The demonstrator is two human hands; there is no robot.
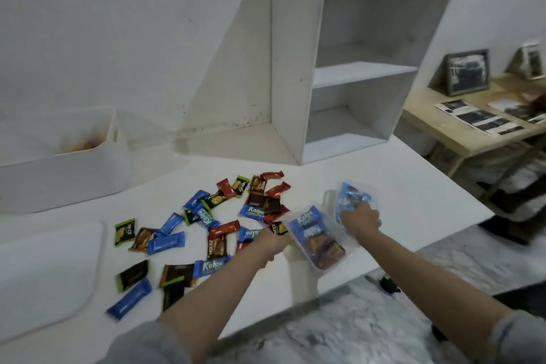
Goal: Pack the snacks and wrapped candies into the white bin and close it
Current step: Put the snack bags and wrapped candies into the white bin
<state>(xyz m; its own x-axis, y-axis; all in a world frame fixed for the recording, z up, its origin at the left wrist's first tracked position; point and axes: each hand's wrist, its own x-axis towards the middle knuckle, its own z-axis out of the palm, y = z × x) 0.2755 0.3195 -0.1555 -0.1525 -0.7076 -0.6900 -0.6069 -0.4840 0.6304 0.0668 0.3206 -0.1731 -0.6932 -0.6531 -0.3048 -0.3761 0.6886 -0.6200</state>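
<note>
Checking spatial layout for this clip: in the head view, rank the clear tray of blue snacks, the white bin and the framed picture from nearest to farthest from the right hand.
From the right hand:
1. Clear tray of blue snacks, just to its left, between the hands.
2. Framed picture, far back right on the wooden table.
3. White bin, far left by the wall.

Head-worn camera looks forward and down, close over the table [384, 186].

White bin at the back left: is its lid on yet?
No. The white bin stands open at the top with some orange contents showing inside, and a flat white lid-like piece lies apart on the table near the left edge.
</note>
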